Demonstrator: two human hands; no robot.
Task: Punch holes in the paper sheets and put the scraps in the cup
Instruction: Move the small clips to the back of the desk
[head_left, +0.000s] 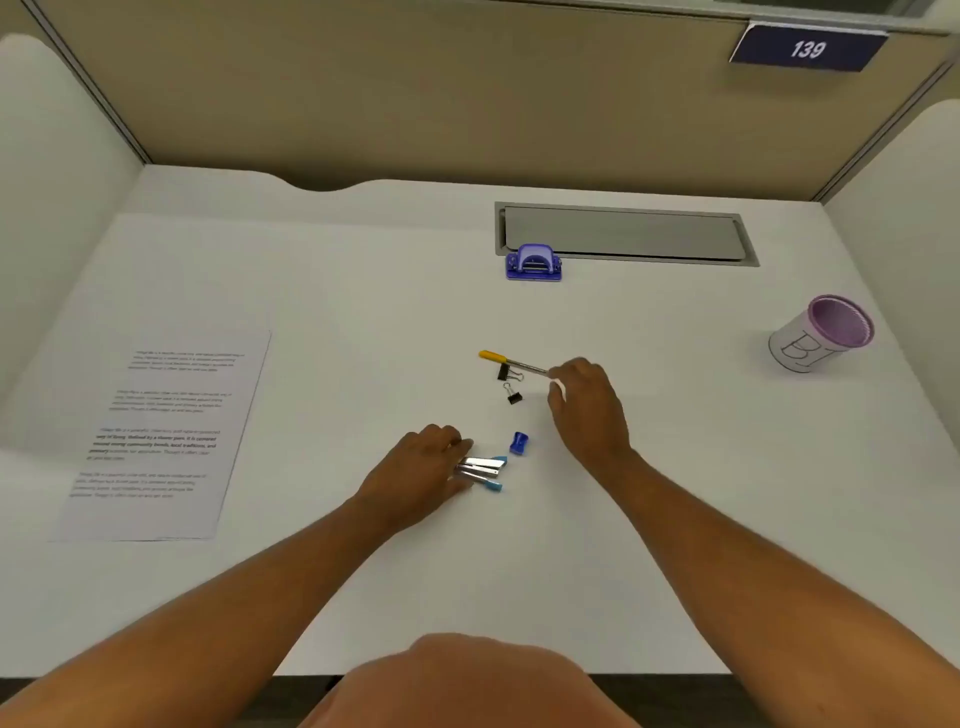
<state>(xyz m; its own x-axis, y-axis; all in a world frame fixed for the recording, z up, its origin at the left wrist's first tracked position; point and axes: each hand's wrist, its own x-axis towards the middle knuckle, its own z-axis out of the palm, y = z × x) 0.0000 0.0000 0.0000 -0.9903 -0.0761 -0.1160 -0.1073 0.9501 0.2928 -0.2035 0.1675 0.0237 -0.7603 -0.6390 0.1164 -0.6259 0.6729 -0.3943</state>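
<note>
A printed paper sheet (161, 436) lies flat at the left of the white desk. The purple hole punch (534, 263) stands at the back centre, in front of a grey cable tray. At the right stands the purple mesh cup (821, 332) wrapped in white paper. My left hand (421, 475) grips several silver pens with blue caps (485, 470) low on the desk. My right hand (587, 400) holds the end of a silver pen with a yellow cap (511, 361), and something small and white sits between its fingers.
Two black binder clips (510, 383) lie just left of my right hand. A small blue sharpener (519, 442) sits between my hands. The grey cable tray lid (623, 234) is set into the desk at the back. Partition walls close in the desk.
</note>
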